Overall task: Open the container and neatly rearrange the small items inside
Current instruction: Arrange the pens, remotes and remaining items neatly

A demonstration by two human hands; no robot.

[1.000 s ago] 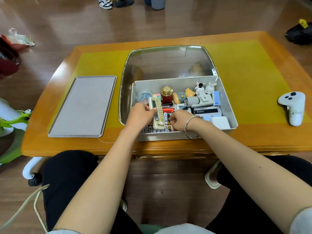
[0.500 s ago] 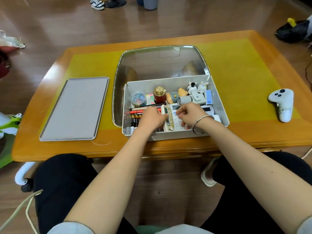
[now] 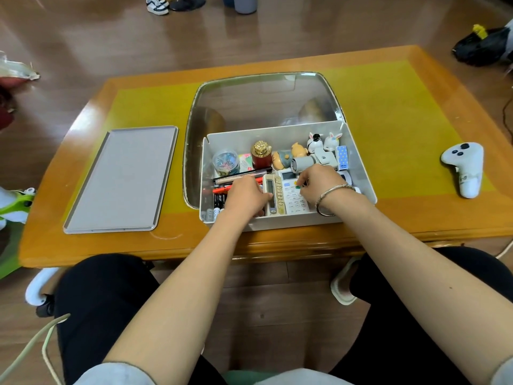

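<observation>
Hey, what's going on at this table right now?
A seated person is tidying an open white storage box, its clear lid tipped up behind. The left hand rests on a beige remote; the right hand touches the white remote beside it. Figurines line the back wall.

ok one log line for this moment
stage: arranging | left hand: on beige remote | right hand: on white remote | box: open
</observation>
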